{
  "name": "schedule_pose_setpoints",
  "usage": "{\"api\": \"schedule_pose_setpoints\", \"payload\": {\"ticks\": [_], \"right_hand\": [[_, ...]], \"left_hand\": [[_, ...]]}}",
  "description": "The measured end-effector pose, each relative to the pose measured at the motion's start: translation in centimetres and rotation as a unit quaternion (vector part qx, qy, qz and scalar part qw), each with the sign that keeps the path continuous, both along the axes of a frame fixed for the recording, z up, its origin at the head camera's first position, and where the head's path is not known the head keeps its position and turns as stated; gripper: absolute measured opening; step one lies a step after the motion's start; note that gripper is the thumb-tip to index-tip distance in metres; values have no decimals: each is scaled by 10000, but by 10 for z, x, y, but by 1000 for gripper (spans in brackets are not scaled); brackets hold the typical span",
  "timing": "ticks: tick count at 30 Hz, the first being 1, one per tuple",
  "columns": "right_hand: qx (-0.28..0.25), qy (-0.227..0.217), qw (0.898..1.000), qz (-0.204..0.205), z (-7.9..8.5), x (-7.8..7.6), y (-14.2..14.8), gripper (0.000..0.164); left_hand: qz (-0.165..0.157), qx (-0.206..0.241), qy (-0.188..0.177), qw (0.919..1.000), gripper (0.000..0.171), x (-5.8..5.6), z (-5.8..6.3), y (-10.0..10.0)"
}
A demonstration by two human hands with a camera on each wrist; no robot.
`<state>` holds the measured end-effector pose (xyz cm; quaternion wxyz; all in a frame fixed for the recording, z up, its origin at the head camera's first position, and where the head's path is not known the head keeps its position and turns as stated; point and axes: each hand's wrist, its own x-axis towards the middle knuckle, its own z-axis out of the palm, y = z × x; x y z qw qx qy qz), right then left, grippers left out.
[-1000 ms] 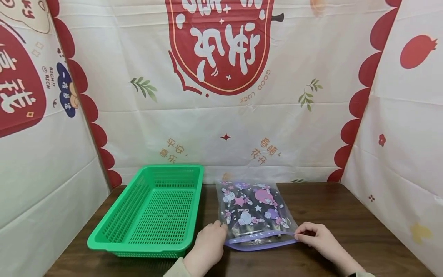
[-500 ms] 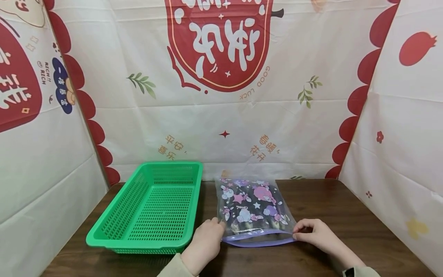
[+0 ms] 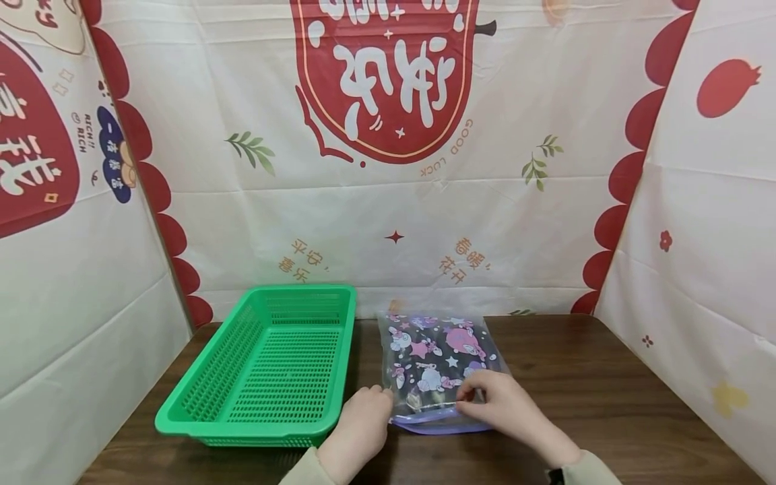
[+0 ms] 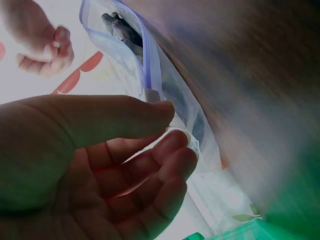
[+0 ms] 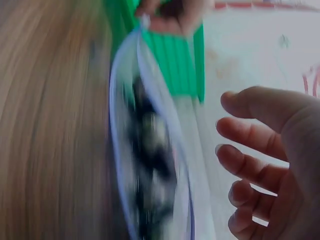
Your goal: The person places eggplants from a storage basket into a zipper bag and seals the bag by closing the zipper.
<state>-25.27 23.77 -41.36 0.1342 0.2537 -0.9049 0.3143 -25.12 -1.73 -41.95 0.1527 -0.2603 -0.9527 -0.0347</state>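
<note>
A clear zip bag (image 3: 427,377) printed with pink, white and purple figures lies on the table, its purple zip edge towards me. Its mouth gapes, and dark items (image 4: 122,30) show inside, too blurred to name. My left hand (image 3: 364,417) pinches the bag's left corner by the end of the zip, where a small whitish slider (image 4: 151,95) sits beside the thumb. Over the bag's front edge hovers my right hand (image 3: 503,407); in the right wrist view its loosely bent fingers (image 5: 255,160) stand apart from the bag and hold nothing.
A green plastic basket (image 3: 348,350) with slotted sides stands on the brown wooden table (image 3: 558,364), just left of the bag and my left hand. Printed cloth walls (image 3: 394,202) close off the back and both sides.
My right hand has let go of the bag's right corner and moved left over the front edge. The left hand stays at its corner.
</note>
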Motion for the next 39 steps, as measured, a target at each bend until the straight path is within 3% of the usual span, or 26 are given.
{"api": "schedule_pose_setpoints", "payload": {"ticks": [6, 13, 22, 31, 39], "right_hand": [[187, -257, 9989, 352, 3, -4, -51, 13], [476, -491, 9976, 94, -7, -9, -86, 19], [527, 137, 9984, -172, -25, -10, -99, 13], [290, 15, 9996, -40, -23, -12, -104, 13], [572, 592, 9965, -124, -30, -14, -102, 24]], "left_hand": [[10, -135, 315, 9994, 16, -1, -2, 2], [175, 127, 119, 9997, 15, 0, -6, 4], [55, 332, 288, 9990, 21, -1, -6, 4], [33, 323, 582, 9978, 21, -4, -10, 4], [-57, 414, 398, 9983, 19, -3, -10, 6]]}}
